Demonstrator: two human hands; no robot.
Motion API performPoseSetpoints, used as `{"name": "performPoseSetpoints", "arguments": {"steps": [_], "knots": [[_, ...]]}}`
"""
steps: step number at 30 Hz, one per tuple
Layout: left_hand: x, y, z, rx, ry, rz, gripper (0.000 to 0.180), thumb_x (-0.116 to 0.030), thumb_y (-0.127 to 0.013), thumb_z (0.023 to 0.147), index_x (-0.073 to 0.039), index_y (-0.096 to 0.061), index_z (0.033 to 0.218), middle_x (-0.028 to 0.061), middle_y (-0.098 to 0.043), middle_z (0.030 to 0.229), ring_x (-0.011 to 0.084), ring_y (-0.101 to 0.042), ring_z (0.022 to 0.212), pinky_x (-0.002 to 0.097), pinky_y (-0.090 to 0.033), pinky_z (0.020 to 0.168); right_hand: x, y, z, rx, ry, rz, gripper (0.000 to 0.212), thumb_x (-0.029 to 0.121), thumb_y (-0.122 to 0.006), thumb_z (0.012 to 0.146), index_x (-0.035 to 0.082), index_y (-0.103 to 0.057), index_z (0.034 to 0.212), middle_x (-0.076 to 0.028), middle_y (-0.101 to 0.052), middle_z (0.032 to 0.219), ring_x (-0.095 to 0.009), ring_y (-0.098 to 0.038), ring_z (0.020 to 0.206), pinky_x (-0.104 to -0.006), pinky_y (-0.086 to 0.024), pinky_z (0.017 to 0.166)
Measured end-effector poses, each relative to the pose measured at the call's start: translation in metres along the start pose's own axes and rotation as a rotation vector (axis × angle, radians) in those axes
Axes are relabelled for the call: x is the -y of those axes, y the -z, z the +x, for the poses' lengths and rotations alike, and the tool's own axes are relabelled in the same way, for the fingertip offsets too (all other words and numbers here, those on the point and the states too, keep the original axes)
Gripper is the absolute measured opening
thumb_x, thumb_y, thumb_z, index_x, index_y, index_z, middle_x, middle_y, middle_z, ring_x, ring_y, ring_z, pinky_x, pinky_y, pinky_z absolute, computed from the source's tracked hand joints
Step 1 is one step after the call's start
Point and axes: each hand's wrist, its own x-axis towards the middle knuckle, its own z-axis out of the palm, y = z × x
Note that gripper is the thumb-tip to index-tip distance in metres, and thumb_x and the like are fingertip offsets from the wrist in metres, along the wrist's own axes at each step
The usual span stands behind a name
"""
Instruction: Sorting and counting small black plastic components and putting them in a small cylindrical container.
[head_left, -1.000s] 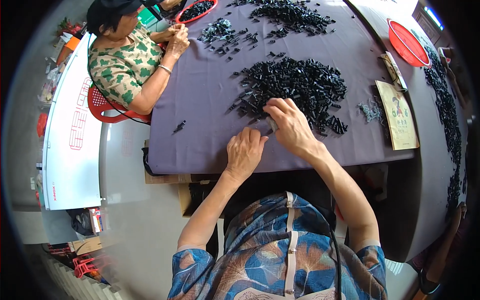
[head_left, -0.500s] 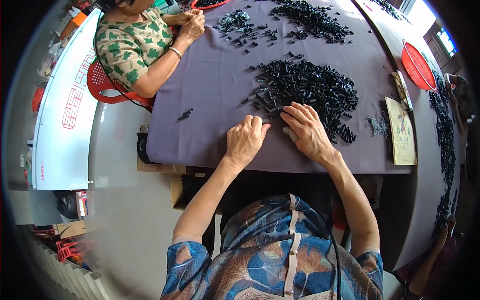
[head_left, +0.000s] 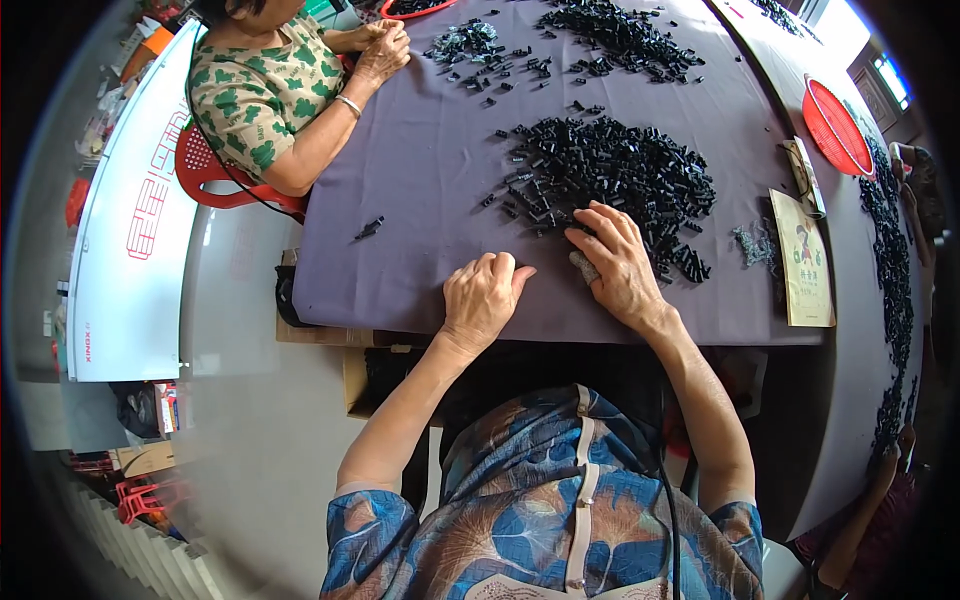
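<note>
A large heap of small black plastic parts (head_left: 610,170) lies on the purple-grey cloth in front of me. My right hand (head_left: 622,270) rests at the heap's near edge, palm down, fingers apart and slightly bent, with fingertips touching or just over the nearest parts. A pale, rough wrapping (head_left: 583,266) covers its thumb. Nearer the table's front edge, to the left, my left hand (head_left: 482,303) is closed, its fingers curled under and its thumb sticking out to the right. Whatever it may hold is hidden beneath the fingers. A couple of loose black parts (head_left: 370,228) lie further left.
Across the left corner a co-worker (head_left: 270,100) sits with both hands together. More black parts (head_left: 630,40) and a small greyish pile (head_left: 465,42) lie at the back. To the right are a paper booklet (head_left: 803,260), small grey pieces (head_left: 755,245) and a red basket (head_left: 838,128).
My left hand has drawn back slightly toward the table edge and left, away from the heap. The right hand's fingers have lifted and bent a little, staying at the heap's edge.
</note>
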Motion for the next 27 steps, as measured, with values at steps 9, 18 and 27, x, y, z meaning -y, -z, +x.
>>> {"name": "performPoseSetpoints", "arguments": {"steps": [9,18,27], "knots": [[-0.003,0.002,0.005,-0.01,-0.003,-0.023,0.029,-0.023,-0.069,0.084,-0.009,-0.047,0.073,0.007,-0.052,0.064,0.0272,-0.057,0.054,0.0371,-0.046,0.047,0.023,-0.002,-0.013,-0.125,0.018,0.013,0.034,0.002,-0.062,0.064,0.004,-0.063,0.098,-0.011,-0.054,0.116,-0.033,-0.048,0.114,-0.0459,-0.04,0.096],[-0.001,-0.014,0.034,-0.09,0.497,-0.772,0.025,-0.013,-0.07,0.086,-0.004,-0.049,0.075,0.0024,-0.054,0.062,0.0123,-0.052,0.05,0.0316,-0.039,0.044,0.031,0.009,-0.031,-0.116,0.011,0.066,0.034,0.001,-0.062,0.064,0.002,-0.062,0.098,-0.011,-0.055,0.113,-0.031,-0.05,0.111,-0.045,-0.041,0.093],[-0.014,-0.002,0.061,0.174,1.161,-1.648,0.019,-0.023,-0.053,0.096,-0.006,-0.056,0.087,0.0045,-0.058,0.066,0.008,-0.046,0.041,0.0197,-0.029,0.033,0.031,0.012,-0.037,-0.178,-0.02,0.138,0.028,0.002,-0.062,0.068,0.002,-0.062,0.096,-0.01,-0.058,0.105,-0.029,-0.053,0.106,-0.041,-0.044,0.091]]}}
